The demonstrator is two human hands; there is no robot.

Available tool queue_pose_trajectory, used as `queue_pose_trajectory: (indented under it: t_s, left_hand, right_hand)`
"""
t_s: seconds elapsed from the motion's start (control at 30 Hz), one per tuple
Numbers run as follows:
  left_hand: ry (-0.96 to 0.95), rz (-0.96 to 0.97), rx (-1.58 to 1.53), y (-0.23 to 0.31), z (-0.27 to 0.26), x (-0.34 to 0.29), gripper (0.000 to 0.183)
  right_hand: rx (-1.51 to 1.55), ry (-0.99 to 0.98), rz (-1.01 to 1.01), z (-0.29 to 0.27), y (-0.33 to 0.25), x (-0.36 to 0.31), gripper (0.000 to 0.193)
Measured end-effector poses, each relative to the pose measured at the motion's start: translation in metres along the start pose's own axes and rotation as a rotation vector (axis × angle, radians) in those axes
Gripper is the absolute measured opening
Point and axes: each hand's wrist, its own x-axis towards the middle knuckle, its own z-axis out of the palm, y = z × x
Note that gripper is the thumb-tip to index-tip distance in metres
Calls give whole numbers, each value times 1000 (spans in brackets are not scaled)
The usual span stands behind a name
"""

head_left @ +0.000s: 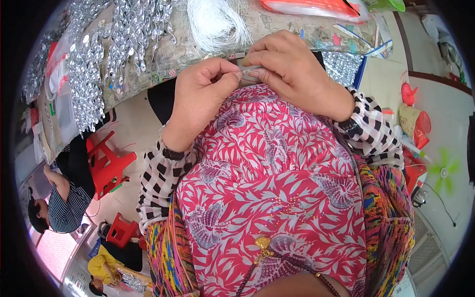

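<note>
There is just one view, from a camera on the person's head, and it looks almost straight down the person's own body. It is very close to the pink dress, which fills the middle, with the hands up at 12 o'clock by the table. The round lens bends the edges, and the floor shows far below at 9 o'clock.

A pink top w/ white leaf print & grey-purple shapes is worn over black-and-white checked sleeves, a multicolour cloth is seen at the side, silver sequin strands, white thread & red stools are shown.
</note>
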Motion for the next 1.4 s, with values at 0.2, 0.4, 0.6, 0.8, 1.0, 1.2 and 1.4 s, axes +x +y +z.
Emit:
queue_pose_trajectory:
  t_s: [0.2,0.4,0.6,0.8,1.0,1.2,1.4]
  left_hand:
    - [-9,44,28,-4,10,-2,12]
    - [-12,34,65,-2,8,-1,11]
    - [-1,9,48,2,7,-1,11]
    - [7,11,66,2,8,-3,10]
    - [-36,-34,105,6,10,-3,8]
    - [-35,-40,95,4,12,-3,8]
    - [18,6,67,-1,13,-2,11]
  right_hand:
    - [-59,-46,-30,-4,0,-4,15]
    - [44,-40,26,-4,3,-4,11]
    - [112,-34,44,-1,6,-6,9]
    - [240,-55,126,1,7,-9,8]
    - [265,-67,157,6,8,-14,9]
    - [296,-91,151,8,9,-16,9]
    - [605,-215,414,6,9,-17,11]
